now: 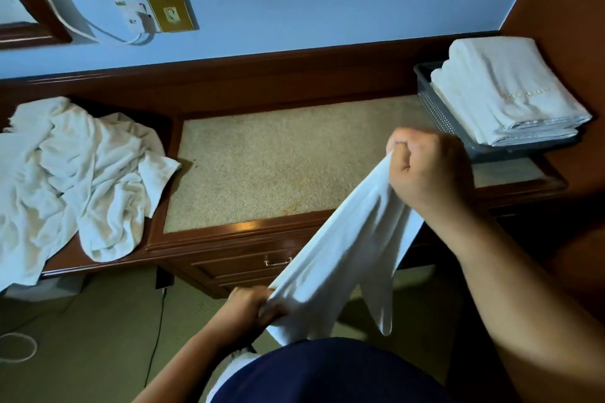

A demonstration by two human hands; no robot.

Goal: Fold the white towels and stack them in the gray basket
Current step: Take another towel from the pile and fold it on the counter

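Note:
A white towel is stretched between my two hands in front of the desk, its loose part hanging down. My right hand grips its upper end in a fist above the desk's front right. My left hand grips the lower end close to my body. The gray basket stands at the desk's far right with a stack of folded white towels in it. A heap of unfolded white towels lies on the desk's left end.
The wooden desk has a beige inlaid top and a drawer with a metal handle below. A wall socket with a plug and cable sits on the blue wall. A black cable runs over the carpet.

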